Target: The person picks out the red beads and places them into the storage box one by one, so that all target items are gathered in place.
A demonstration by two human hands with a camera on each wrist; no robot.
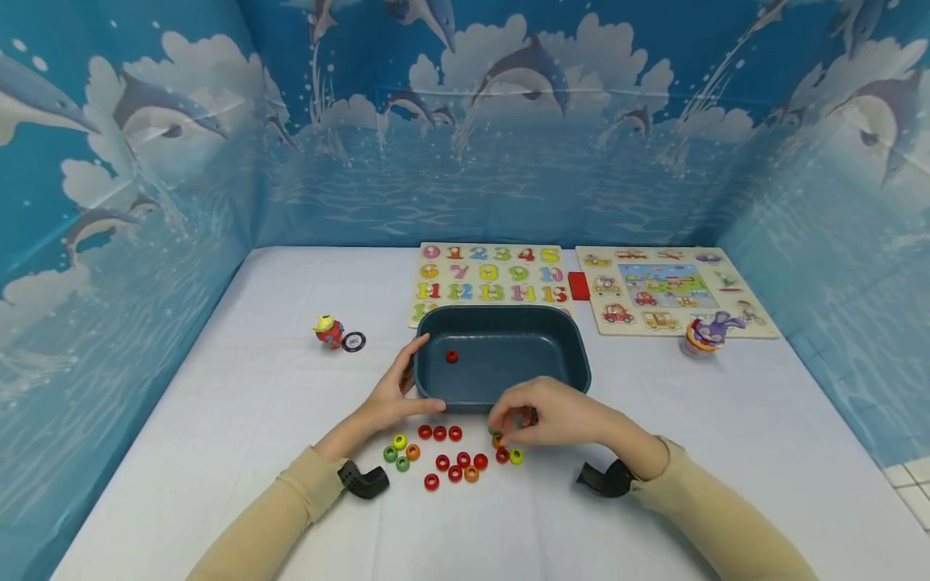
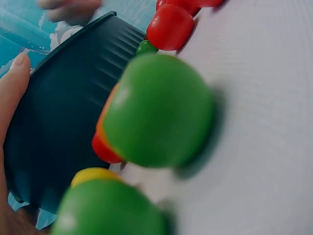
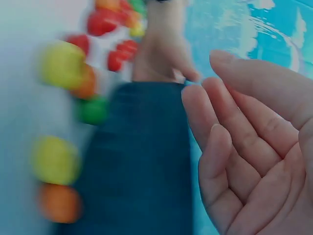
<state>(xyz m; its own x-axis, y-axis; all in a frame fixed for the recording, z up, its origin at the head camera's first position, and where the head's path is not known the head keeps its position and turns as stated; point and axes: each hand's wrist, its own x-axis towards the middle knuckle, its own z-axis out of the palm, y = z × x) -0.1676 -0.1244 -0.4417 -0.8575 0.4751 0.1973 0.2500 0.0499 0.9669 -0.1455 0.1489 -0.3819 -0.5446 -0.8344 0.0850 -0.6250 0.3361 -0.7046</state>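
Thumb and fingers spread, a left hand [image 1: 393, 399] touches the near-left corner of a dark tray [image 1: 508, 355] while the right hand [image 1: 552, 413], half-curled and empty, hovers over beads [image 1: 481, 461] alongside

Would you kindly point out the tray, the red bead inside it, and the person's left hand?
Tray [image 1: 516, 353], head view: bare inner floor.
Red bead [image 1: 452, 356], head view: middle of its upper side.
Left hand [image 1: 388, 397], head view: back of the hand.

Smooth, glossy beads [image 2: 159, 110]; plastic tray [image 1: 519, 355]
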